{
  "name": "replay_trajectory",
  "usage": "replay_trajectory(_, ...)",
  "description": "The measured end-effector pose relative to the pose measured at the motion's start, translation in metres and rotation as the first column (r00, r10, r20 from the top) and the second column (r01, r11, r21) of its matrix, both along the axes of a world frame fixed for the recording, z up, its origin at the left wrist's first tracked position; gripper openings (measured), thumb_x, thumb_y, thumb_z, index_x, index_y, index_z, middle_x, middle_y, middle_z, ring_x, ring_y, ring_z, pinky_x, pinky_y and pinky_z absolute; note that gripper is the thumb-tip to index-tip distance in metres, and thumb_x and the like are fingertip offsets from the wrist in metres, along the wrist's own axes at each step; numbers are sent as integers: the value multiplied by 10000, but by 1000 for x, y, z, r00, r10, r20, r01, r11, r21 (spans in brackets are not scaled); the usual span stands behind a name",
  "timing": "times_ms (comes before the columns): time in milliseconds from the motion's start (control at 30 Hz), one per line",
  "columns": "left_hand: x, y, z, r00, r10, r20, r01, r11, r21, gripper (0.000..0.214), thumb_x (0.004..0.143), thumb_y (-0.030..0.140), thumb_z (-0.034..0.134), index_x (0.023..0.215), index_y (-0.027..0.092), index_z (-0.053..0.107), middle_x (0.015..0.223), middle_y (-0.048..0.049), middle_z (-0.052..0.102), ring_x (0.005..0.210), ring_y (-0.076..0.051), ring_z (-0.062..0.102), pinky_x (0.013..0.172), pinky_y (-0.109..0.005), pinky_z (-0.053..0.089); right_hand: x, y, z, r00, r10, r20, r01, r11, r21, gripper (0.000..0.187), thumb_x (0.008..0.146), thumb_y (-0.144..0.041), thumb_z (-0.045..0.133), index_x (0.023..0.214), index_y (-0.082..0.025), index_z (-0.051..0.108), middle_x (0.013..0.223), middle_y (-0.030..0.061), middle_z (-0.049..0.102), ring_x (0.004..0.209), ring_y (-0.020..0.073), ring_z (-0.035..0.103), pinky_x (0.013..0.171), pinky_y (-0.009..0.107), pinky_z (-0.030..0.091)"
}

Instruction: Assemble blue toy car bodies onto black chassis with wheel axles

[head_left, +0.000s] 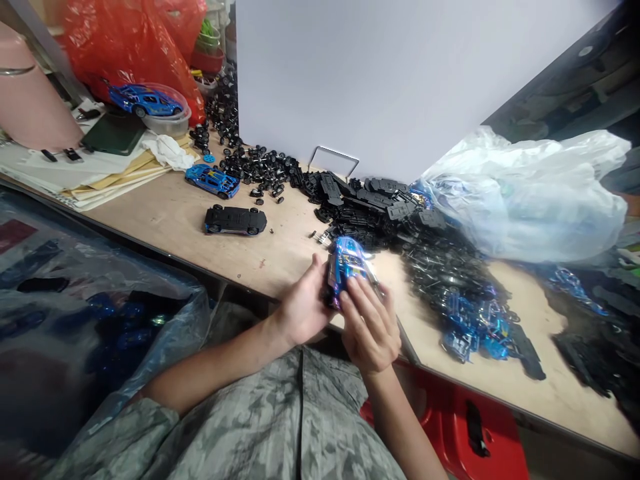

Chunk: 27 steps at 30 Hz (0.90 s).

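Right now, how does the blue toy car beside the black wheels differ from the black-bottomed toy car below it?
The blue toy car sits wheels-down with its glossy blue body showing, while the upturned toy car lies on its roof with its black base and wheels up. The blue one is closer to the heap of black wheels; the upturned one is nearer the table's front edge. Both are toy cars on the same wooden table.

Readable text: none
Blue toy car (346, 270) decals: too blurred to read
Stacked papers (65, 177) on counter (165, 223): nothing legible
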<state>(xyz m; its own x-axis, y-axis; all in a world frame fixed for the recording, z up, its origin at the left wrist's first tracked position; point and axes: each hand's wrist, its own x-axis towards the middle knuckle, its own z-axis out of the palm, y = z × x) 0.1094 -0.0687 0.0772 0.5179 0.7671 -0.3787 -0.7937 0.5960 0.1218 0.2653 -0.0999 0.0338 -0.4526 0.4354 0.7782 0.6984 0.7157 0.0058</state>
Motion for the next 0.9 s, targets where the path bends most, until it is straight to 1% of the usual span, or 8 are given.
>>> replay_trajectory(167, 1, 0, -1, 1000, 1, 17, -1, 1000, 31, 614, 1093, 513, 233, 1304, 158, 688, 1105, -106, 771, 1032, -214, 717, 931, -312, 539, 0, 1, 0, 1000, 11, 8, -11, 1000, -3, 466, 967, -42, 575, 1412, -178, 613, 1347, 172, 706, 1312, 311, 654, 1145, 590, 466)
replay_trajectory(333, 3, -1, -4, 1000, -9, 23, 8, 998, 59, 585, 1089, 522, 267, 1308, 174, 683, 1110, -99, 766, 1045, -214, 711, 938, -315, 539, 1, 1, 0, 1000, 3, 18, -3, 1000, -11, 468, 980, -48, 555, 1423, -188, 606, 1351, 162, 705, 1318, 303, 649, 1161, 586, 454)
replay_trajectory(400, 3, -1, -4, 1000, -2, 20, 1, 998, 68, 574, 1086, 529, 282, 1308, 183, 683, 1111, -93, 766, 1042, -211, 709, 900, -301, 542, 1, 1, 0, 999, -3, 32, 3, 1000, -12, 472, 977, -43, 554, 1423, -186, 606, 1358, 161, 701, 1323, 301, 646, 1165, 582, 450)
replay_trajectory(500, 3, -1, -4, 1000, -1, 7, 0, 997, 71, 604, 1090, 530, 249, 1266, 175, 704, 1103, -95, 768, 1028, -199, 709, 791, -257, 538, 2, 1, -1, 999, -3, 40, 3, 1000, -7, 475, 974, -37, 551, 1424, -178, 606, 1376, 165, 686, 1326, 304, 643, 1165, 592, 446)
replay_trajectory(567, 2, 0, -3, 1000, -5, 1, 4, 997, 71, 615, 1091, 532, 239, 1241, 174, 715, 1103, -93, 769, 1025, -194, 710, 768, -246, 535, 2, 1, -1, 999, -6, 38, 6, 1000, -7, 480, 975, -38, 547, 1429, -185, 602, 1384, 158, 681, 1326, 302, 644, 1166, 592, 446)
replay_trajectory(767, 4, -1, -5, 1000, 13, -25, -11, 996, 90, 582, 1078, 549, 306, 1220, 172, 728, 1113, -96, 771, 1098, -228, 702, 976, -335, 542, -4, 0, 4, 999, -30, 19, 31, 999, -17, 512, 966, -40, 555, 1446, -216, 586, 1380, 141, 690, 1311, 297, 655, 1155, 563, 466)
replay_trajectory(833, 6, -3, -8, 999, 35, -31, -31, 993, 112, 560, 1070, 557, 348, 1195, 172, 735, 1111, -95, 772, 1136, -236, 692, 1009, -349, 536, -7, -1, 5, 999, -38, 1, 39, 999, -13, 501, 962, -38, 558, 1429, -212, 602, 1366, 144, 701, 1304, 297, 660, 1165, 554, 459)
replay_trajectory(900, 8, -4, -10, 998, 57, -30, -52, 988, 149, 528, 1041, 582, 434, 1154, 169, 745, 1114, -95, 771, 1164, -245, 680, 1022, -354, 532, -8, -1, 4, 999, -43, -22, 43, 999, -5, 480, 954, -35, 572, 1404, -194, 624, 1352, 156, 709, 1299, 303, 663, 1175, 554, 446)
